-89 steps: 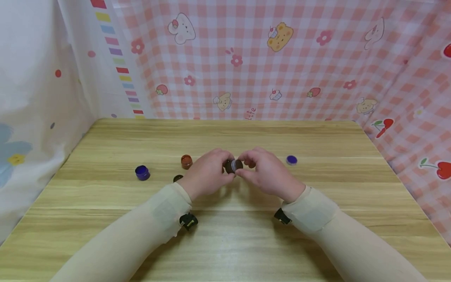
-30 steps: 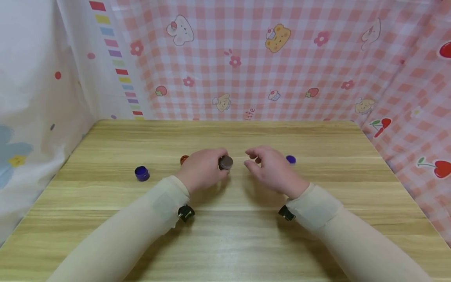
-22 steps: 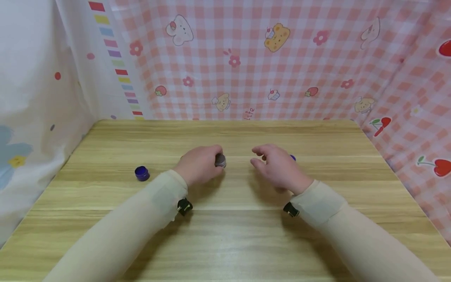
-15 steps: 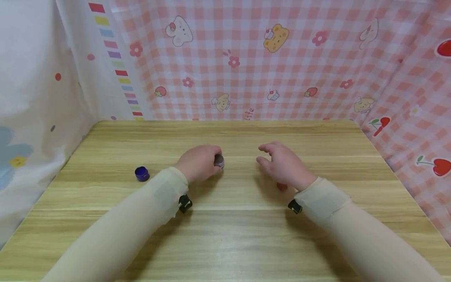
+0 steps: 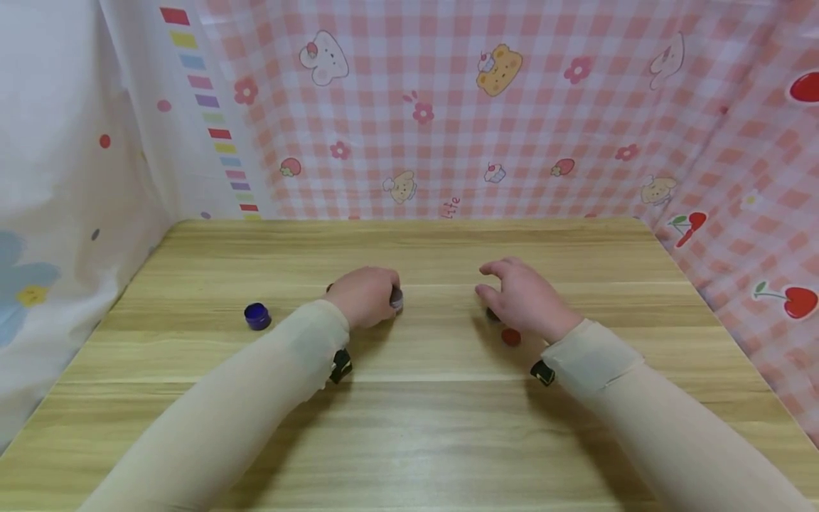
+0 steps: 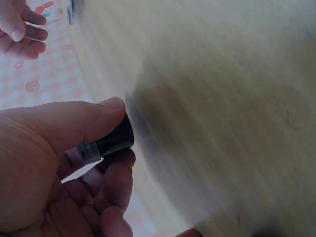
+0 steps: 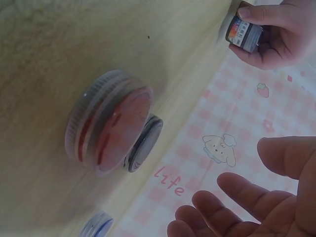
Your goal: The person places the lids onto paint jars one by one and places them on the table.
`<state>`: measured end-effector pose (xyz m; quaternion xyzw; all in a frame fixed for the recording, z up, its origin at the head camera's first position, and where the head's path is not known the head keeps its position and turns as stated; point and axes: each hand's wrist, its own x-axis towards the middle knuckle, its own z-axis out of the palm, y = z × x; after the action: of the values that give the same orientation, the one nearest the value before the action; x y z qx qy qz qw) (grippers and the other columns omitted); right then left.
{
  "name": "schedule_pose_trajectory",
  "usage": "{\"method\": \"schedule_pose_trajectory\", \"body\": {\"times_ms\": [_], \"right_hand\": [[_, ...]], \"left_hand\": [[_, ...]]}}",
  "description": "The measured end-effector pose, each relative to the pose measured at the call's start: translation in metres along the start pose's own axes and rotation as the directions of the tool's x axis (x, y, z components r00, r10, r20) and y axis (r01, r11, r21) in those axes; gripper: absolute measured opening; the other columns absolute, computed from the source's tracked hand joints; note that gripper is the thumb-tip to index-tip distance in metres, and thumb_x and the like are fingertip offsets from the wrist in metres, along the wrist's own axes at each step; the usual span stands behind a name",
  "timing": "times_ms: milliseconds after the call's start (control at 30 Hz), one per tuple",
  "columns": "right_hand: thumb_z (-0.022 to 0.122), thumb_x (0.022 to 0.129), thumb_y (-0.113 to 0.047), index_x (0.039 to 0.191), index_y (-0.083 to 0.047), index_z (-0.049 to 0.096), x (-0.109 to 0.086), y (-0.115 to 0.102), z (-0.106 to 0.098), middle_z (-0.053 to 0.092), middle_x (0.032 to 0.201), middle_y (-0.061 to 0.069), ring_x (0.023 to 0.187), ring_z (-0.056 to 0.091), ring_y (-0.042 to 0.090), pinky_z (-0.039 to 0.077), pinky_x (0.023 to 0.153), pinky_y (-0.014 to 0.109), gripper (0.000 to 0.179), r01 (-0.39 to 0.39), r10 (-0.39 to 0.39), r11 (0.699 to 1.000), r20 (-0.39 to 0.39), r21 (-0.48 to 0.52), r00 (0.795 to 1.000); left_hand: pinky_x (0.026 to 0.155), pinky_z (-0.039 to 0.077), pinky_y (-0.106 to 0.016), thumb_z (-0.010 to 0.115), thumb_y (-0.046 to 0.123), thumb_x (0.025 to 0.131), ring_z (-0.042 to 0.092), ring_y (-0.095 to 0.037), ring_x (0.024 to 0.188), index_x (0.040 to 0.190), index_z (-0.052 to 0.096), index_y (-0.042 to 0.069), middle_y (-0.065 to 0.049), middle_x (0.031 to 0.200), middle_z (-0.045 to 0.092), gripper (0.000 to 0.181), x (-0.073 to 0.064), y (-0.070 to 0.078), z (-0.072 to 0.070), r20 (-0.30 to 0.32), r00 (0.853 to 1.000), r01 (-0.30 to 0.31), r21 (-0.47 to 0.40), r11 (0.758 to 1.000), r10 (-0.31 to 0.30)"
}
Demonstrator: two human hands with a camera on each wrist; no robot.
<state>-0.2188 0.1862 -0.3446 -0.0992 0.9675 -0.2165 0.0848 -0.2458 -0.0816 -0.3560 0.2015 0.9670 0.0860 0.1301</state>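
My left hand (image 5: 363,295) pinches a small dark paint jar (image 5: 397,300) between thumb and fingers, close over the table. A printed label and a clear ridged end show on this jar in the right wrist view. Off to the right, my right hand (image 5: 527,302) is held above the table with fingers spread and nothing in them. Below it lie a red lid (image 5: 511,338) and a dark lid (image 5: 493,315), the latter partly covered by the thumb. A blue lid (image 7: 97,226) shows only at the bottom of the right wrist view.
An uncapped purple paint jar (image 5: 258,317) stands left of my left hand. Just the edge of an orange-red jar (image 5: 329,287) peeks out behind that hand. A checked cloth (image 5: 448,142) hangs along the back edge of the wooden table (image 5: 409,427).
Both hands worked on the dark jar before; they have since parted. My left hand took the jar leftward, and my right hand moved right, uncovering the red lid and part of the dark one.
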Motion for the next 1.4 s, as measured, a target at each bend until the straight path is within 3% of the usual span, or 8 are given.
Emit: {"method": "schedule_pose_trajectory", "body": {"times_ms": [567, 867, 1000, 1100, 1267, 1400], "right_hand": [[0.055, 0.110, -0.030, 0.148, 0.000, 0.055, -0.002, -0.002, -0.001, 0.049, 0.154, 0.023, 0.140, 0.052, 0.040, 0.040, 0.119, 0.057, 0.049, 0.017, -0.016, 0.999, 0.013, -0.038, 1.000], [0.055, 0.109, -0.030, 0.148, 0.000, 0.055, -0.003, 0.000, 0.001, 0.049, 0.154, 0.023, 0.137, 0.054, 0.039, 0.041, 0.118, 0.057, 0.049, 0.018, -0.018, 0.999, 0.018, -0.032, 1.000], [0.055, 0.109, -0.031, 0.148, 0.000, 0.055, -0.003, 0.001, 0.002, 0.048, 0.155, 0.023, 0.140, 0.052, 0.040, 0.040, 0.119, 0.058, 0.049, 0.016, -0.015, 0.999, 0.022, -0.032, 1.000], [0.055, 0.109, -0.031, 0.148, 0.000, 0.054, -0.004, 0.000, 0.001, 0.048, 0.156, 0.023, 0.141, 0.051, 0.041, 0.040, 0.119, 0.058, 0.050, 0.020, -0.019, 0.999, 0.022, -0.036, 1.000], [0.055, 0.109, -0.031, 0.148, 0.001, 0.054, -0.004, 0.001, -0.001, 0.048, 0.156, 0.025, 0.143, 0.049, 0.043, 0.039, 0.119, 0.059, 0.050, 0.025, -0.025, 0.999, 0.015, -0.043, 1.000], [0.056, 0.109, -0.031, 0.148, 0.000, 0.054, -0.005, 0.001, -0.002, 0.047, 0.156, 0.025, 0.141, 0.050, 0.043, 0.039, 0.119, 0.059, 0.051, 0.018, -0.017, 0.999, 0.018, -0.040, 1.000]], "left_hand": [[0.089, 0.051, -0.039, 0.072, 0.024, 0.098, 0.060, -0.021, 0.090, 0.104, 0.067, 0.014, -0.001, 0.103, 0.071, 0.012, 0.010, -0.004, 0.005, 0.029, 1.000, 0.010, 0.016, 1.000, -0.011], [0.091, 0.053, -0.041, 0.079, 0.029, 0.093, 0.062, -0.021, 0.093, 0.108, 0.068, 0.013, -0.002, 0.105, 0.071, 0.025, 0.010, -0.007, 0.005, 0.040, 0.999, 0.007, 0.011, 1.000, -0.007], [0.104, 0.052, -0.044, 0.079, 0.040, 0.091, 0.066, -0.024, 0.113, 0.131, 0.065, 0.010, -0.007, 0.128, 0.070, 0.052, 0.008, -0.012, 0.003, 0.035, 0.999, -0.012, 0.003, 1.000, 0.012], [0.119, 0.043, -0.048, 0.072, 0.049, 0.096, 0.056, -0.030, 0.139, 0.153, 0.051, 0.009, -0.012, 0.153, 0.057, 0.073, 0.005, -0.015, -0.004, 0.021, 0.999, -0.029, -0.011, 1.000, 0.029], [0.128, 0.027, -0.051, 0.056, 0.058, 0.104, 0.033, -0.035, 0.158, 0.166, 0.032, 0.013, -0.014, 0.170, 0.035, 0.080, -0.001, -0.021, -0.015, -0.018, 0.999, -0.052, -0.031, 0.998, 0.051], [0.130, 0.020, -0.053, 0.043, 0.060, 0.108, 0.020, -0.035, 0.163, 0.168, 0.026, 0.015, -0.015, 0.174, 0.024, 0.077, -0.004, -0.032, -0.021, -0.068, 0.997, -0.041, -0.037, 0.998, 0.038]]}}
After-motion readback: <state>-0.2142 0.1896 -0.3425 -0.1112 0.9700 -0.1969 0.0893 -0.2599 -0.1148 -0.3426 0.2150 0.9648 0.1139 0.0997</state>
